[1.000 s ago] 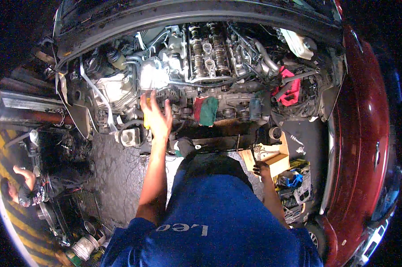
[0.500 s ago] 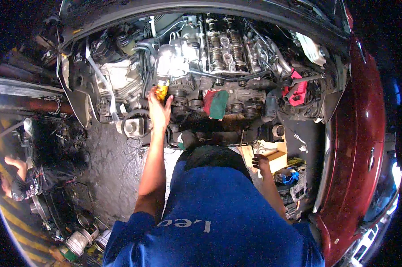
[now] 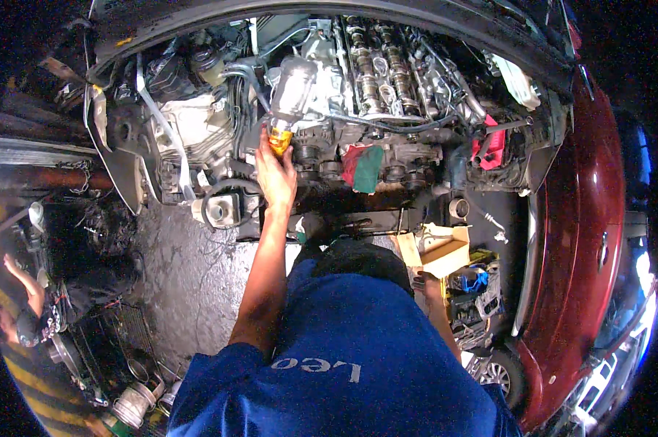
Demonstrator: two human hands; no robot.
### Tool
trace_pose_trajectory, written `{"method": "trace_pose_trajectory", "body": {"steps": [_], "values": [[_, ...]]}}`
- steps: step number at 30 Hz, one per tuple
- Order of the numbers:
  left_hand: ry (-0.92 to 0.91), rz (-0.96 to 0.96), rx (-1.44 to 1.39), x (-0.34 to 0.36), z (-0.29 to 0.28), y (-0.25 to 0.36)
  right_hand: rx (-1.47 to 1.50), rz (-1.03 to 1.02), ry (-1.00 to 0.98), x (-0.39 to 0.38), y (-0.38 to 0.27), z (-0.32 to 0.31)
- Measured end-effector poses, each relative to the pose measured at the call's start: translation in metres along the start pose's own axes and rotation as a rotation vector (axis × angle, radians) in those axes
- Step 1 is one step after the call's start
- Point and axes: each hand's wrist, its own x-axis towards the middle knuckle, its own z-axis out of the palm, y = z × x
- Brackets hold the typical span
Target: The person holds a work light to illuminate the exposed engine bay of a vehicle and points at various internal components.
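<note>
My left hand [image 3: 276, 173] is closed around the yellow handle [image 3: 280, 140] of what looks like a work lamp [image 3: 293, 87]. Its pale, rounded head lies over the left part of the open engine [image 3: 376, 73], whose camshafts are bare. To the right of that hand, a red and green cloth [image 3: 367, 167] drapes over the engine's front by the pulleys. Low at my right side, my right hand [image 3: 429, 280] is beside the near edge of an open cardboard box [image 3: 449, 251]. Its fingers are dark and partly hidden, and I cannot make out their grip.
The raised hood [image 3: 329, 16] arches above the engine bay. On the right stand a red tray [image 3: 494, 146] and, farther out, a dark red car [image 3: 573, 291]. Several buckets [image 3: 134, 404] sit at lower left. Another person's arm [image 3: 26, 284] shows at the far left.
My left hand has shifted slightly right with the lamp, whose head now shows more clearly. My right hand, spread before, has dropped to the box's near edge.
</note>
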Motion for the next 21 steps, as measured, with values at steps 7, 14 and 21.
{"method": "trace_pose_trajectory", "body": {"steps": [7, 14, 21], "values": [[-0.115, -0.114, 0.008, 0.017, -0.023, 0.010, -0.129, -0.067, 0.106, -0.018, 0.041, 0.016], [0.019, 0.076, -0.145, 0.029, 0.008, 0.038, -0.080, -0.201, 0.011, -0.031, 0.025, 0.054], [-0.087, 0.189, -0.103, 0.073, -0.017, 0.021, -0.242, -0.092, 0.225, -0.026, 0.005, 0.079]]}}
